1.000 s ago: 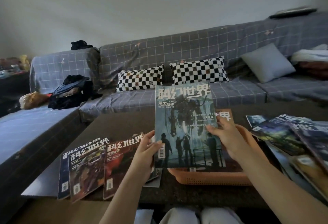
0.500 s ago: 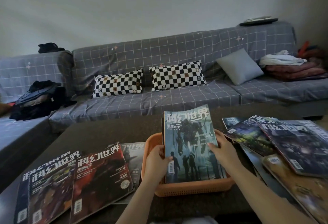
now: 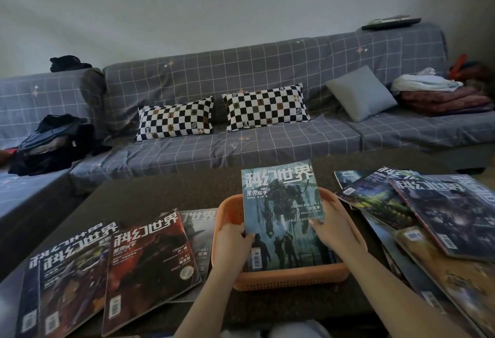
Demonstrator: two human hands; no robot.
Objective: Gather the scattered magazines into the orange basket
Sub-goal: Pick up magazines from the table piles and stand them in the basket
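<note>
Lowering from mid-air 1 second ago, the teal magazine [image 3: 281,211] now stands inside the orange basket [image 3: 289,280], its edges pinched by the left hand [image 3: 231,246] and right hand [image 3: 338,226], nearly placed, while other magazines [image 3: 150,257] lie beside the basket.

- Two bare forearms, with no sleeves visible up to the frame edge.
- The left hand [image 3: 232,246] and right hand [image 3: 338,230] wear no rings, watch or gloves.
- Pale grey trousers [image 3: 292,331] cover the knees at the bottom edge.
</note>
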